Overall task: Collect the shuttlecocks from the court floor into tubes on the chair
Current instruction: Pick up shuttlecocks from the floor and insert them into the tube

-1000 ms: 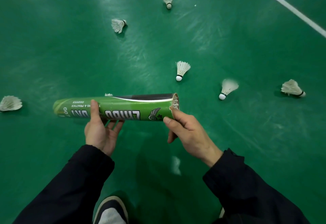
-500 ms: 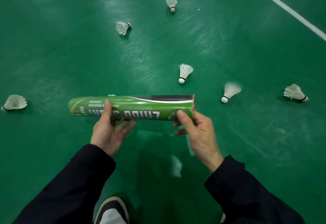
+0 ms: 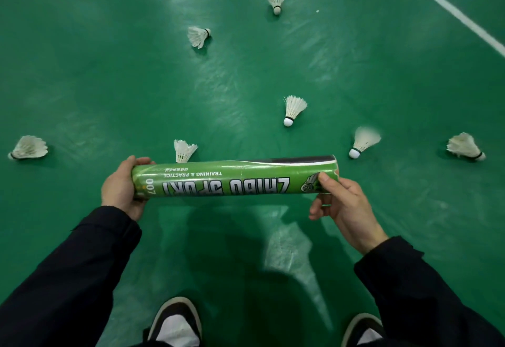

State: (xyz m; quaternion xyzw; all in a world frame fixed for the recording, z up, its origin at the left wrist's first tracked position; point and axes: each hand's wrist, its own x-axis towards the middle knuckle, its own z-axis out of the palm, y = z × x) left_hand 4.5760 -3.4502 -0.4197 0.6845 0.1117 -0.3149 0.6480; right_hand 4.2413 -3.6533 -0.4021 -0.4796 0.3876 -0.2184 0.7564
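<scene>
I hold a green shuttlecock tube [image 3: 235, 180] level in front of me, above the court floor. My left hand [image 3: 120, 186] cups its capped left end, fingers curled round it. My right hand [image 3: 341, 201] grips the right end, thumb on top by the rim. Several white shuttlecocks lie on the green floor: one [image 3: 184, 151] just behind the tube, one [image 3: 292, 109] ahead, one [image 3: 362, 141] to the right, another [image 3: 464, 147] far right, one [image 3: 28, 147] far left, and others [image 3: 199, 36] farther off. No chair is in view.
A white court line [image 3: 448, 9] crosses the far right corner. My two shoes [image 3: 176, 322] stand on the floor below the tube. Bright reflections streak the green floor.
The tube has shifted right and nearer. My left hand slid from its middle to the left end. My right hand stays at the right end.
</scene>
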